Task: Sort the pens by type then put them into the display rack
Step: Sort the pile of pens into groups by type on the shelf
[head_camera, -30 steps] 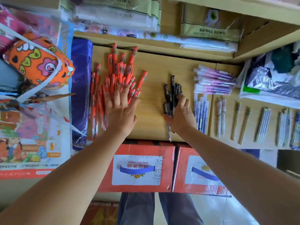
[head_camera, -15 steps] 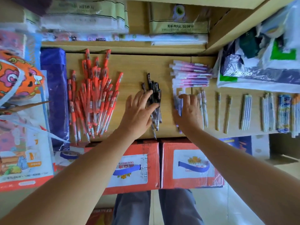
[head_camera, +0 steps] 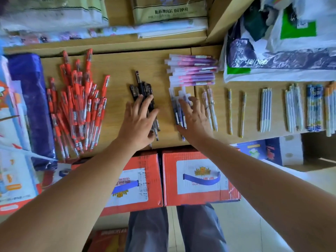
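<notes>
pressing flat on black pens (head_camera: 141, 88) on the table (head_camera: 118, 70) with left hand (head_camera: 138, 124), fingers straight; covering blue pens (head_camera: 176, 108) just beside them with right hand (head_camera: 196, 120), fingers spread wide, gripping nothing; red pens (head_camera: 76, 106) heaped further left.

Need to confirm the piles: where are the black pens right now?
In the head view the black pens lie centre-frame under the left hand, between the red pens on their left and the blue pens on their right.

Two red cartons (head_camera: 170, 179) below the surface's (head_camera: 118, 70) near edge; blue package (head_camera: 31, 106), left; plastic bags (head_camera: 272, 57), far right.
</notes>
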Motion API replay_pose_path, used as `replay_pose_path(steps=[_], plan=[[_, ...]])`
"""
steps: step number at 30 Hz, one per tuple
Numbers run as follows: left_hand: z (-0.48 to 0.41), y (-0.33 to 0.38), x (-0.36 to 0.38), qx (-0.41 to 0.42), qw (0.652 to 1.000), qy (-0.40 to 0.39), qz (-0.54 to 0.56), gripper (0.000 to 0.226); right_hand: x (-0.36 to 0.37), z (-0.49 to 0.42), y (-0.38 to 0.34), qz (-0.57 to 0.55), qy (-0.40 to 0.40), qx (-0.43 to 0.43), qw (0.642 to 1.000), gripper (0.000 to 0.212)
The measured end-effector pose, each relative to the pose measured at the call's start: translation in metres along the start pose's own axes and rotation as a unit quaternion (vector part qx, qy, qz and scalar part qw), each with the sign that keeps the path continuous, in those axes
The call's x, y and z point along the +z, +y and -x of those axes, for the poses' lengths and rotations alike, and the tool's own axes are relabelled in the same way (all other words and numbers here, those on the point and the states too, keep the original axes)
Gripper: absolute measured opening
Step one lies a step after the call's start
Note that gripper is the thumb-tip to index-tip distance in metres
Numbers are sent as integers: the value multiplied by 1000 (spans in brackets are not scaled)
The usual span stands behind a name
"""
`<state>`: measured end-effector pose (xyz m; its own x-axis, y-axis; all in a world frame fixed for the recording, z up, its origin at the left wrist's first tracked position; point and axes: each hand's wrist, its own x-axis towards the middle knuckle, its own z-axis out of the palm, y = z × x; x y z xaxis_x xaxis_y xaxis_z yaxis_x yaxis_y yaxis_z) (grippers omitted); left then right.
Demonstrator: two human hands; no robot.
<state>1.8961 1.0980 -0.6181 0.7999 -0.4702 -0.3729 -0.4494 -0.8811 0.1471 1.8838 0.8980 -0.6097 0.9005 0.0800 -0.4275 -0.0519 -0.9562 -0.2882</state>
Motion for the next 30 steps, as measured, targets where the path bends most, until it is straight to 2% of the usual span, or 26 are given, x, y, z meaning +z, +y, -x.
replay_pose_path(steps=[4,8,12,14,16,19,23,27,30], plan=[[-3,12,-9,23,1000,18,2,81,-8,6,22,-47,56,-8,997,53],[-11,40,-18,58,997,47,7,63,-21,22,60,-36,136,8,990,35],[-25,73,-22,68,996,50,40,57,-27,34,99,-6,146,143,979,44],[-34,88,-21,64,996,44,52,59,-28,32,113,-10,114,218,969,56],[-42,104,-20,63,996,35,57,62,-26,27,120,-41,81,245,965,63],[-53,127,-17,48,997,14,52,66,-20,21,127,-45,82,197,976,54],[-68,149,-13,45,996,1,79,68,-16,24,140,-75,108,149,980,53],[-78,167,-9,16,996,-5,84,58,-21,33,157,-109,111,104,982,55],[-83,178,-10,-12,996,1,83,54,-32,37,177,-105,144,95,979,56]])
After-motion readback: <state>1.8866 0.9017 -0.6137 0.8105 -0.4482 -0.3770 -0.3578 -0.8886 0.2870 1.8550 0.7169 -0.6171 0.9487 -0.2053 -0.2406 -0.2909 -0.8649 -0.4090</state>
